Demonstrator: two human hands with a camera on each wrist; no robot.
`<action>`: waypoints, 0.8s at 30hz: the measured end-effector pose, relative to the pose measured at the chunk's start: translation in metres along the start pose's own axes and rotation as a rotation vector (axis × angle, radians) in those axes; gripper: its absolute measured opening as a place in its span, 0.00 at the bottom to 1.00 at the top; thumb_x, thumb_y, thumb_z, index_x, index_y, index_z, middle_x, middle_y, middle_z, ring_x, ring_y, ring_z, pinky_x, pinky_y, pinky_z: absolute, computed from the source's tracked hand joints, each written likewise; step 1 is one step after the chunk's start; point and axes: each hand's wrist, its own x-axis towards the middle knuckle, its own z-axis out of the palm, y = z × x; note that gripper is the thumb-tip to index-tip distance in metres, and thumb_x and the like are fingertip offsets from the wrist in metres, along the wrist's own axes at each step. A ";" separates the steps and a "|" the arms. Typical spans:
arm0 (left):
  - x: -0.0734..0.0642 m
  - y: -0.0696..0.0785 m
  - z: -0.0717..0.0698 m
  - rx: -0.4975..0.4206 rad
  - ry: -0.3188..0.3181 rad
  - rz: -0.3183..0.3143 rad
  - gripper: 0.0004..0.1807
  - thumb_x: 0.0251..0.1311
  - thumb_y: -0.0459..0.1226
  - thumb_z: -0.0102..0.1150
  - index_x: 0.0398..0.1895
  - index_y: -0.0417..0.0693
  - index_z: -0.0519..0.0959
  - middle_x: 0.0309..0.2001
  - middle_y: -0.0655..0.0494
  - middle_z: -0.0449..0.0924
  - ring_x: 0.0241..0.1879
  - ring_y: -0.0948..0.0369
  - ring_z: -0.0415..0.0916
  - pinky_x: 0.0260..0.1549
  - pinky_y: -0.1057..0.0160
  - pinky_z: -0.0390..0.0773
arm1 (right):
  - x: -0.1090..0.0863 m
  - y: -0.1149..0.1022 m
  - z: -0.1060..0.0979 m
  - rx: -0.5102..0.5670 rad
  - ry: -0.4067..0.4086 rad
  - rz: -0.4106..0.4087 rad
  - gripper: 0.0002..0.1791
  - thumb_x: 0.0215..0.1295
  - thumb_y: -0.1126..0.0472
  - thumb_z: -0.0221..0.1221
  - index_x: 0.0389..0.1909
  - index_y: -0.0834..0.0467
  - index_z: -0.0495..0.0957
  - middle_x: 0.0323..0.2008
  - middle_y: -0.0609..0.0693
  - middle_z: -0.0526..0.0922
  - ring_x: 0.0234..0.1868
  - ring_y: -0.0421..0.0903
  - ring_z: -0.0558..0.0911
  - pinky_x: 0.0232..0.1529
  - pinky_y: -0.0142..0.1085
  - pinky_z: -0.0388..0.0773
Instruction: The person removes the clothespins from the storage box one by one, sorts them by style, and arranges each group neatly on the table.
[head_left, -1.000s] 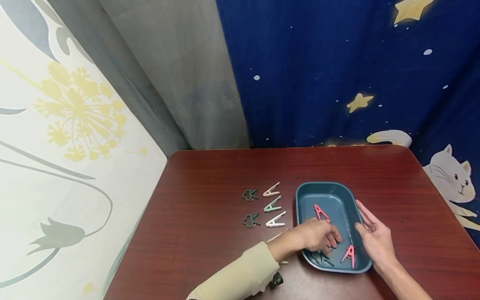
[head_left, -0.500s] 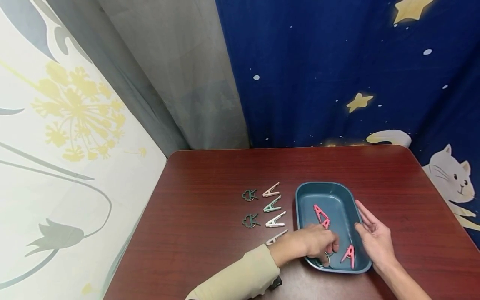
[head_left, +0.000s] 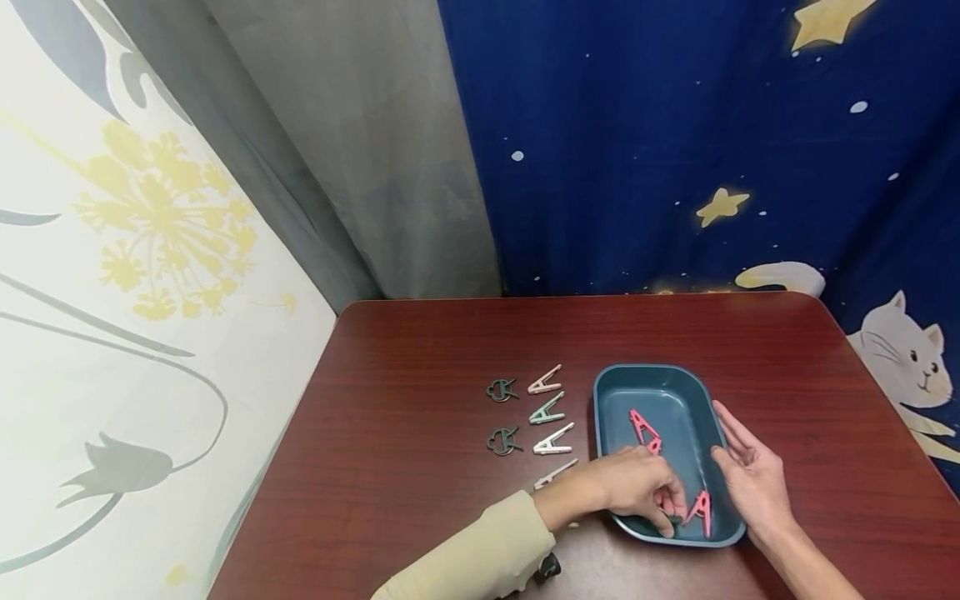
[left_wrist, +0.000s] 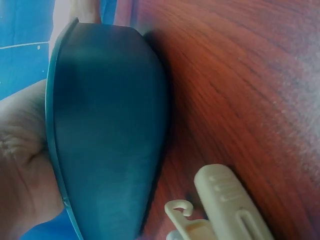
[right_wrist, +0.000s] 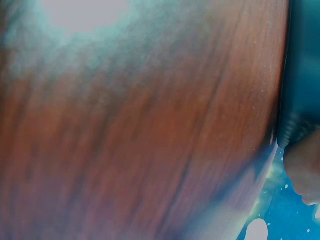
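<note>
My left hand (head_left: pixel 647 483) reaches into the blue-green tray (head_left: pixel 596 412) from the left. Between its thumb and fingers it pinches a dark green clip (head_left: pixel 675 519), mostly hidden by the hand. Pink clothespins lie in the tray: one pink clothespin (head_left: pixel 642 425) near the middle, partly by the hand, and another pink clothespin (head_left: pixel 701 512) at the right. My right hand (head_left: pixel 753 479) grips the tray's right rim, thumb on top, fingers along the outer side. The left wrist view shows the tray's outer wall (left_wrist: pixel 110 120) close up.
Left of the tray, a column of clothespins includes a pale pink clothespin (head_left: pixel 543 381), a mint clothespin (head_left: pixel 547 410) and a white clothespin (head_left: pixel 552 442). Two dark green clips (head_left: pixel 502 441) lie further left. A beige clothespin (left_wrist: pixel 230 200) lies beside the tray on the wooden table (head_left: pixel 420 467).
My left hand lowers toward the tray's near end, closes on the dark green clip and shifts it slightly right. The right hand stays at the rim.
</note>
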 end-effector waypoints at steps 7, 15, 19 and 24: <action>-0.004 -0.008 0.001 -0.149 0.172 0.097 0.12 0.53 0.53 0.81 0.40 0.67 0.92 0.31 0.84 0.82 0.31 0.91 0.69 0.35 0.86 0.68 | 0.000 0.002 0.000 -0.048 0.001 -0.009 0.35 0.74 0.75 0.55 0.80 0.59 0.65 0.69 0.42 0.72 0.55 0.18 0.77 0.50 0.15 0.73; -0.011 -0.016 -0.001 -0.797 0.190 0.226 0.10 0.61 0.29 0.75 0.45 0.40 0.87 0.41 0.57 0.89 0.38 0.80 0.83 0.44 0.73 0.83 | 0.000 0.002 0.000 -0.054 0.006 0.009 0.35 0.75 0.75 0.56 0.80 0.57 0.65 0.69 0.43 0.72 0.56 0.19 0.77 0.51 0.15 0.72; -0.013 -0.020 -0.004 -1.072 0.181 0.283 0.09 0.65 0.22 0.67 0.48 0.32 0.84 0.43 0.43 0.89 0.41 0.71 0.87 0.49 0.62 0.86 | 0.001 0.002 0.000 -0.054 0.012 0.018 0.35 0.74 0.75 0.56 0.80 0.58 0.65 0.69 0.43 0.72 0.56 0.18 0.77 0.51 0.14 0.72; -0.019 -0.027 -0.009 -1.180 0.309 0.297 0.10 0.71 0.23 0.62 0.53 0.30 0.82 0.44 0.33 0.87 0.39 0.67 0.87 0.39 0.42 0.87 | 0.001 0.001 0.000 0.005 0.020 0.029 0.35 0.73 0.76 0.56 0.80 0.59 0.66 0.69 0.44 0.73 0.56 0.19 0.77 0.51 0.15 0.73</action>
